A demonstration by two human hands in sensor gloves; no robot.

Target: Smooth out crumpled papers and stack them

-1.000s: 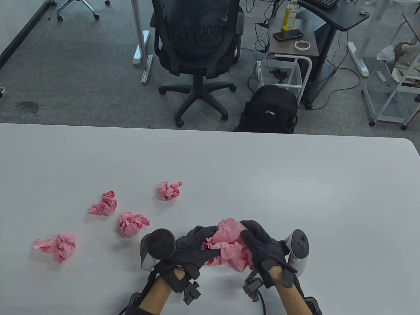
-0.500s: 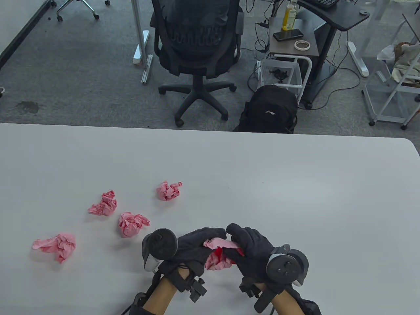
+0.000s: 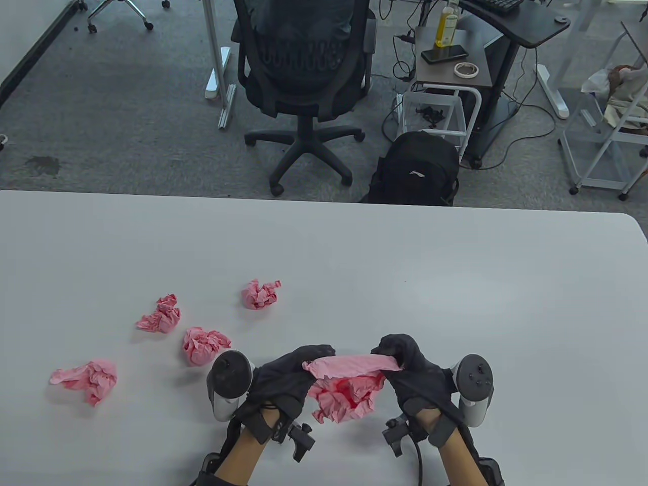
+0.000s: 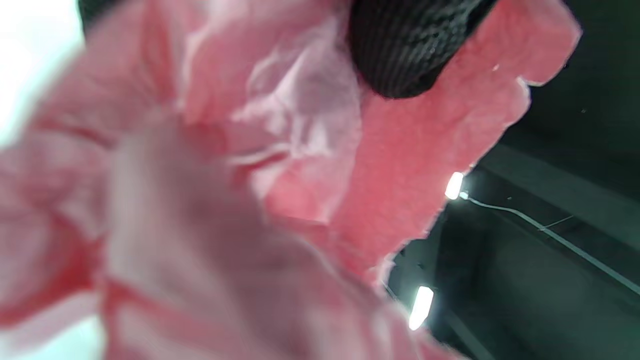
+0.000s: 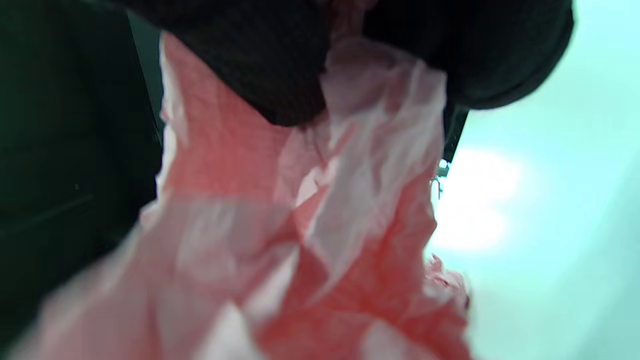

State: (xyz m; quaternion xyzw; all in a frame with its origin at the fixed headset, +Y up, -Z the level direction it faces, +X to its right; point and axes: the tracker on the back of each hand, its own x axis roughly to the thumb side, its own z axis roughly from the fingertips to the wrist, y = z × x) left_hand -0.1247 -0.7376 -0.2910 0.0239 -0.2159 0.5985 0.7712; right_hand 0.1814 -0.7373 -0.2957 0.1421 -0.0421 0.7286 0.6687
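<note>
Five pink papers are in view: four crumpled balls (image 3: 260,294) (image 3: 161,314) (image 3: 203,345) (image 3: 87,379) lying on the one white table (image 3: 455,304), and one part-opened sheet (image 3: 349,385) held between two gloved hands, the left hand (image 3: 286,379) and the right hand (image 3: 415,372).

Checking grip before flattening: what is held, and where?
A pink paper, pinched along its top edge: the left hand holds one end, the right hand the other, the rest hanging crumpled between them.
</note>
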